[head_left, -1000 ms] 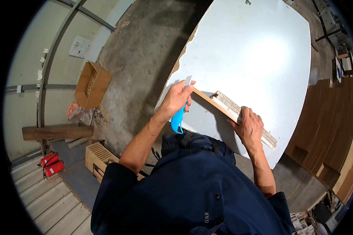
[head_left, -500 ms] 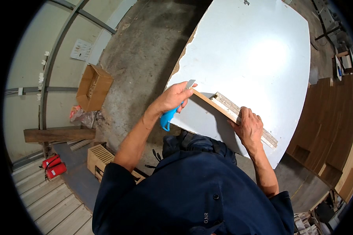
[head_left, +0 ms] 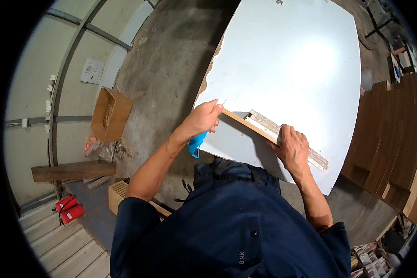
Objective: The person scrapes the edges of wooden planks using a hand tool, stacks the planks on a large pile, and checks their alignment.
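Observation:
My left hand (head_left: 201,119) is closed round a blue-handled knife (head_left: 197,144). Its handle sticks out below my fist, and the blade shows only as a thin line past my thumb. That thumb is at the left end of a narrow wooden strip (head_left: 245,123). Gripping the strip further along is my right hand (head_left: 293,147), thumb on the near side and fingers over the top. Behind the strip, a speckled chipboard piece with a white edge (head_left: 266,119) lies on the white tabletop (head_left: 282,65), running under my right hand and out beyond it.
The table's left edge is chipped and brown. On the floor to the left are a cardboard box (head_left: 118,116), a wooden plank (head_left: 74,171) and red fire extinguishers (head_left: 72,213). Stacked brown boards (head_left: 384,139) stand to the right of the table.
My left hand has moved slightly down and left, and the knife has turned so its blade now looks edge-on. My right hand keeps its grip on the strip. The whole view has shifted slightly.

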Action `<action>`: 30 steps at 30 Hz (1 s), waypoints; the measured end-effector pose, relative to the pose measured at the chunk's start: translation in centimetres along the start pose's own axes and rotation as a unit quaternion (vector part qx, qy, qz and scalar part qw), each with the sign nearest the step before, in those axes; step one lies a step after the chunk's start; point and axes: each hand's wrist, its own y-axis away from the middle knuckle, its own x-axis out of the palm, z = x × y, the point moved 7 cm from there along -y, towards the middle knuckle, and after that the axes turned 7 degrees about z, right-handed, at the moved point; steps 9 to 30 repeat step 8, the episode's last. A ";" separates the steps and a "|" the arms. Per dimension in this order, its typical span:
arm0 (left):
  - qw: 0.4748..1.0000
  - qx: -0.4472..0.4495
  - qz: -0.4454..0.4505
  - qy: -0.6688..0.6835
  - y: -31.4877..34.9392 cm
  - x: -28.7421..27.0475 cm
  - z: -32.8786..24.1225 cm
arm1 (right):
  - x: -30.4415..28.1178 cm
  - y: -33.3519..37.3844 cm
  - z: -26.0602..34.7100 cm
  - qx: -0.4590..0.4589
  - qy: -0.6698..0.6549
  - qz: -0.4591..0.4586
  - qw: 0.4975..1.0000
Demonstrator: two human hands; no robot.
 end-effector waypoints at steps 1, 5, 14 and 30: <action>1.000 -0.001 -0.003 -0.024 -0.1 -0.1 -0.6 | 0.0 0.0 -0.1 0.000 0.000 -0.004 1.000; 1.000 -0.001 -0.011 -0.011 -0.1 -0.2 -0.6 | 0.2 0.1 -0.2 0.016 -0.010 0.016 1.000; 0.996 -0.015 -0.065 -0.066 0.6 0.0 -1.4 | 0.3 0.1 -0.7 0.016 -0.043 0.019 0.999; 0.996 -0.015 -0.065 -0.066 0.6 0.0 -1.4 | 0.3 0.1 -0.7 0.016 -0.043 0.019 0.999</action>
